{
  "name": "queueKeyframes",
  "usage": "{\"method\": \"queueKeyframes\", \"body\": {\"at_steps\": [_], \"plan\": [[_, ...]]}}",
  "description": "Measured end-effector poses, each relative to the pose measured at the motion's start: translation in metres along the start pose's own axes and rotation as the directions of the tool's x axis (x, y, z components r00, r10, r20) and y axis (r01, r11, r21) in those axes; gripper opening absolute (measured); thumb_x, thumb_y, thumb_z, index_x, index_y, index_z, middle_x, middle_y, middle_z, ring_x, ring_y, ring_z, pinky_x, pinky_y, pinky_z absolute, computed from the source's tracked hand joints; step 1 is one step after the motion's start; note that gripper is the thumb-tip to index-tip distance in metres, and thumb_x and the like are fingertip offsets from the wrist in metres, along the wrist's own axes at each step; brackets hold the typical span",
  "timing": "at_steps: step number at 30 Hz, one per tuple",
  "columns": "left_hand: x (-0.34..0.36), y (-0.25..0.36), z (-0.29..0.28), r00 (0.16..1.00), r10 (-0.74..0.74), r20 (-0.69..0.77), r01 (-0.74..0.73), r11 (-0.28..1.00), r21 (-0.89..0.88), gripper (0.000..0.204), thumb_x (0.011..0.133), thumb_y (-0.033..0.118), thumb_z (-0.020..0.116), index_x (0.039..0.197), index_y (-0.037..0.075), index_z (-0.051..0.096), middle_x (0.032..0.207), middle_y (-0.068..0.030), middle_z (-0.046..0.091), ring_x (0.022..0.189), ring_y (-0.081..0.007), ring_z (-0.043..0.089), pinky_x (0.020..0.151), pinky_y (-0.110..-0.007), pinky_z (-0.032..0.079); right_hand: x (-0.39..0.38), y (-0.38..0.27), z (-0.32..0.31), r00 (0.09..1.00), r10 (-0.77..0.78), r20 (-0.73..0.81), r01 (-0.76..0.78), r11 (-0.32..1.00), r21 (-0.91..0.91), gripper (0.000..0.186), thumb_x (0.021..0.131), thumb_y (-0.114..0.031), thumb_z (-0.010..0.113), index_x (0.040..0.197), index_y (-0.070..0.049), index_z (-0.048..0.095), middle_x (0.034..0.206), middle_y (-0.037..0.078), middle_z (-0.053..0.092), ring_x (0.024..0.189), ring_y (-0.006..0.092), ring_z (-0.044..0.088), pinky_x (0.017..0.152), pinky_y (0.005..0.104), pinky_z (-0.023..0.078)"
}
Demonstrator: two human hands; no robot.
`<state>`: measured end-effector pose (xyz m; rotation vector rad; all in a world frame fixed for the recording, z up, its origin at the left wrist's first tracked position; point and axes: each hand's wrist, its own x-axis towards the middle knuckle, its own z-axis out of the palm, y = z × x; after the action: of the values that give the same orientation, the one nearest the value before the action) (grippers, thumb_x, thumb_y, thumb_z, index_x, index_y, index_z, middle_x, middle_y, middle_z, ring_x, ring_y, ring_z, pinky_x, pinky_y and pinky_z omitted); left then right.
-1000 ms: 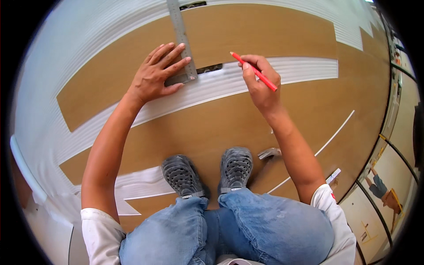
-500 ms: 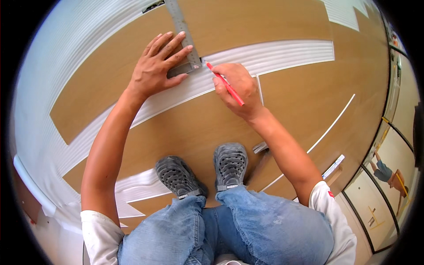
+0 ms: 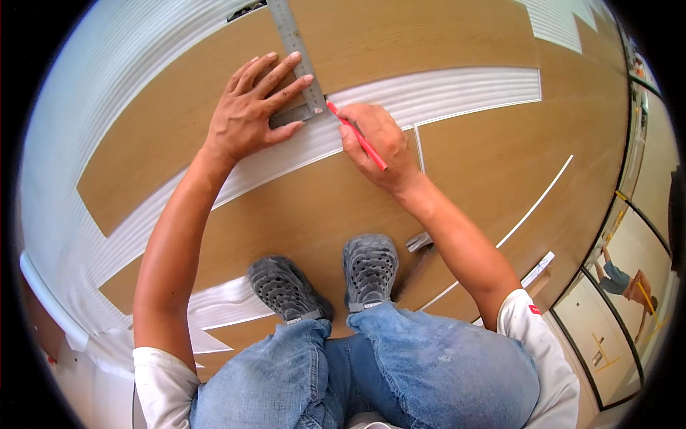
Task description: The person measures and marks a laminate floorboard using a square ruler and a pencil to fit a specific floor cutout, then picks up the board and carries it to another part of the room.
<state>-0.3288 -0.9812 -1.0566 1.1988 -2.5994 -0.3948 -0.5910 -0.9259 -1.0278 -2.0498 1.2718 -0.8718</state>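
Observation:
A wood-look plank (image 3: 150,136) lies on white ribbed underlay (image 3: 464,86), with a metal square (image 3: 293,32) across it. My left hand (image 3: 246,121) rests spread over the square and plank, fingers apart, thumb beside the square's short arm. My right hand (image 3: 375,143) grips a red pencil (image 3: 368,150), its tip at the square's lower corner beside the exposed underlay. Another plank (image 3: 421,32) lies right of the square, and laid flooring (image 3: 486,164) stretches below and to the right.
My grey clogs (image 3: 368,268) stand on the flooring near a hammer (image 3: 418,243). Thin white strips (image 3: 536,200) lie to the right, and a dark-framed mirror or glass panel (image 3: 597,329) shows a person (image 3: 629,282) at the far right. A foam roll (image 3: 46,293) is at left.
My right hand and pencil have moved left and down to the square's corner, then stayed nearly still. My left hand and the square sit higher in the picture, with the same spread fingers.

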Motion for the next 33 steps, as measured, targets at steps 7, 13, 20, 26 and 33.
{"method": "queueKeyframes", "body": {"at_steps": [7,13,20,26,33], "plan": [[0.001,0.000,0.000,1.000,-0.012,0.018,0.012,1.000,0.008,0.070,0.084,0.049,0.072,0.150,0.035,0.054,0.165,0.0030,0.039,0.148,-0.0278,0.038,0.125,-0.046,0.028,0.000,-0.004,0.000,0.995,0.088,-0.038,-0.085,0.993,0.085,0.016,0.094,-0.008,0.063,0.108,0.000,0.064,0.099,0.019,0.067,0.091,0.0379,0.065,0.081,0.0450,0.053],[0.002,0.001,-0.001,1.000,-0.005,0.019,0.004,0.999,0.033,0.070,0.083,0.050,0.072,0.150,0.035,0.055,0.165,0.0032,0.038,0.148,-0.0275,0.038,0.124,-0.047,0.028,0.006,-0.004,-0.007,0.982,0.183,-0.043,-0.175,0.973,0.151,0.013,0.094,-0.007,0.062,0.104,0.000,0.066,0.095,0.017,0.067,0.087,0.0368,0.065,0.079,0.0433,0.054],[0.002,0.001,0.003,1.000,-0.011,0.025,0.010,1.000,0.022,0.071,0.084,0.051,0.071,0.150,0.036,0.054,0.165,0.0037,0.038,0.148,-0.0277,0.038,0.124,-0.047,0.028,0.001,0.003,-0.004,0.986,0.164,-0.040,-0.156,0.977,0.147,0.012,0.093,-0.006,0.062,0.103,0.000,0.064,0.095,0.017,0.067,0.088,0.0366,0.066,0.079,0.0429,0.054],[0.003,0.001,-0.002,0.999,-0.012,0.032,0.011,0.999,0.046,0.070,0.084,0.053,0.070,0.150,0.036,0.054,0.165,0.0041,0.038,0.148,-0.0275,0.038,0.124,-0.047,0.028,0.001,0.002,-0.003,0.993,0.098,-0.059,-0.090,0.989,0.120,0.012,0.093,-0.006,0.062,0.103,0.000,0.064,0.096,0.018,0.067,0.088,0.0373,0.065,0.080,0.0434,0.054],[0.004,0.002,0.001,0.999,-0.017,0.037,0.015,0.999,0.039,0.070,0.084,0.052,0.070,0.150,0.037,0.054,0.165,0.0049,0.037,0.148,-0.0274,0.037,0.124,-0.046,0.027,0.007,0.000,-0.003,0.991,0.130,-0.029,-0.126,0.986,0.112,0.014,0.094,-0.010,0.063,0.105,-0.001,0.066,0.099,0.018,0.069,0.091,0.0370,0.066,0.082,0.0441,0.053]]}}
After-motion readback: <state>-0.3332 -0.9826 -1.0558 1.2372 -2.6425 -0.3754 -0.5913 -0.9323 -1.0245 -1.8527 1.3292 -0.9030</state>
